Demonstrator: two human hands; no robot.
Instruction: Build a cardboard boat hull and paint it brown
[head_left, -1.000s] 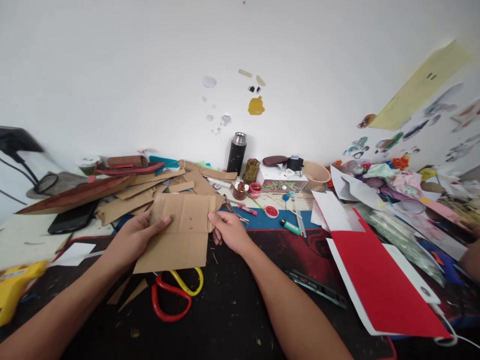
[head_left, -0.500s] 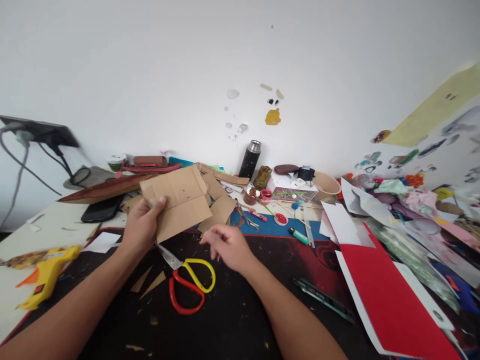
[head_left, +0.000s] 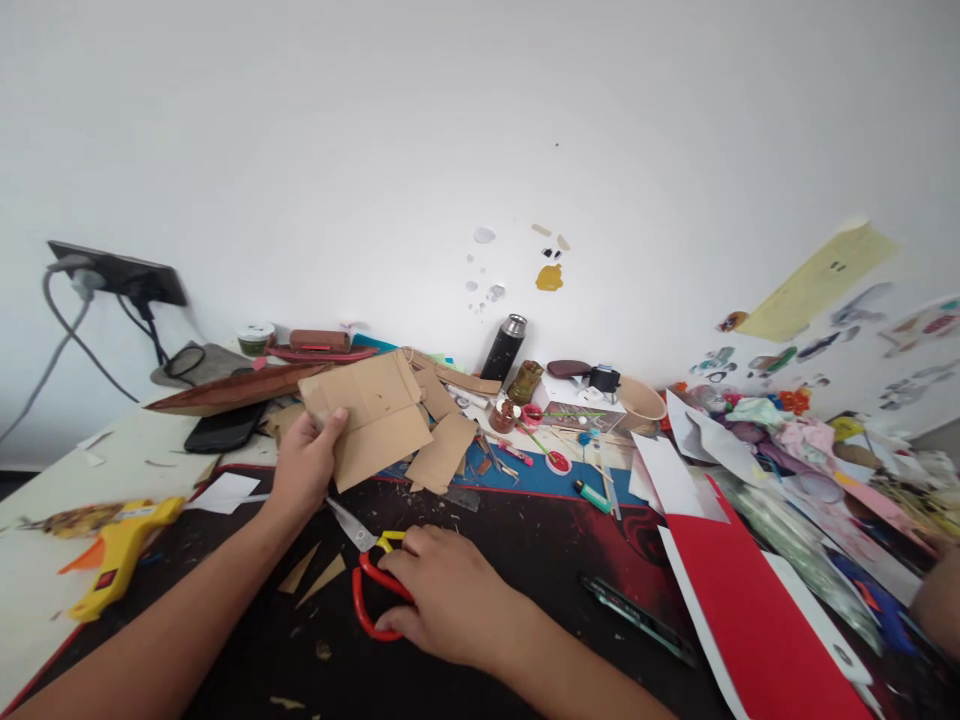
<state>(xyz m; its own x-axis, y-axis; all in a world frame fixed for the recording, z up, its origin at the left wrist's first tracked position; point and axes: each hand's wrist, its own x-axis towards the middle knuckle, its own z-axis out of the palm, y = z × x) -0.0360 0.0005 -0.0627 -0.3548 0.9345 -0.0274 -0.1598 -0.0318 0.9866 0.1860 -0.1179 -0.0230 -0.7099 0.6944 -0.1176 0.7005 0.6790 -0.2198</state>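
Observation:
My left hand grips a folded piece of brown cardboard by its lower left edge, thumb on top, and holds it above the mat. Over the scissors, my right hand has its fingers closed about the handles. Its thumb touches the red loop, and the fingers cover most of the yellow one. The scissors lie on the dark mat with the blades toward my left wrist; their tip is by the wrist. Two thin cardboard offcuts are left of the scissors.
A yellow glue gun lies at the left. At the right are a dark green cutter and a red sheet. More cardboard scraps, a black flask and craft bits crowd the back near the wall.
My right hand has come down and toward me onto the scissors' handles. My left hand still holds the cardboard. The whole view has shifted a little.

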